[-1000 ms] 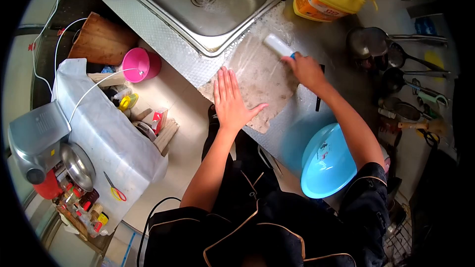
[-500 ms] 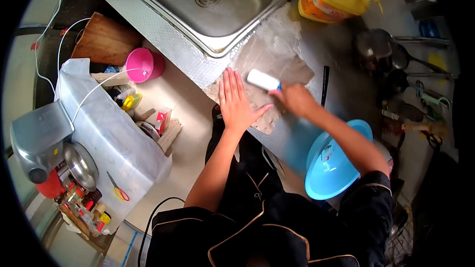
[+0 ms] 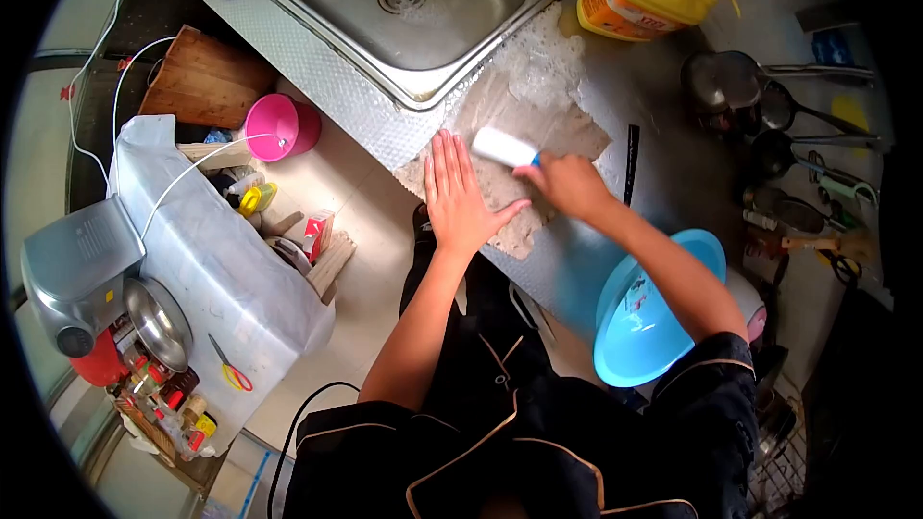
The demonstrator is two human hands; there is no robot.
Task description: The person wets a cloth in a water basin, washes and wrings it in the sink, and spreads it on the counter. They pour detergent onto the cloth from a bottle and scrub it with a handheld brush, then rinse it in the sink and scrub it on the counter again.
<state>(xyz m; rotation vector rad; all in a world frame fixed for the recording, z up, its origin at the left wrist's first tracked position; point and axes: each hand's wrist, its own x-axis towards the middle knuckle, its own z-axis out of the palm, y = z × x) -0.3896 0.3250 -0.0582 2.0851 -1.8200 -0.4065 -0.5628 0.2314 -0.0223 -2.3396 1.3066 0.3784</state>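
Note:
A ragged-edged, grey-brown wet sheet [image 3: 569,130], perhaps cloth or a mat, lies on the metal counter [image 3: 317,53]. My left hand [image 3: 461,202] presses flat on its near left part, fingers together and thumb spread out. In my right hand [image 3: 574,187] is a brush [image 3: 505,147] with a white head and a bit of blue at the handle; most of the handle is hidden in my closed fingers. The brush head rests on the sheet, just right of my left fingertips. White suds [image 3: 548,67] cover the sheet's far end.
Beyond the sheet is a steel sink [image 3: 433,86]. A yellow pump bottle [image 3: 639,0] stands at the far right, and a black strip [image 3: 632,163] lies on the counter. Near my right forearm is a blue basin [image 3: 639,327]. Ladles and pans [image 3: 726,82] line the right side.
My right hand has moved the brush slightly left and away from me across the sheet. My left hand stays in place.

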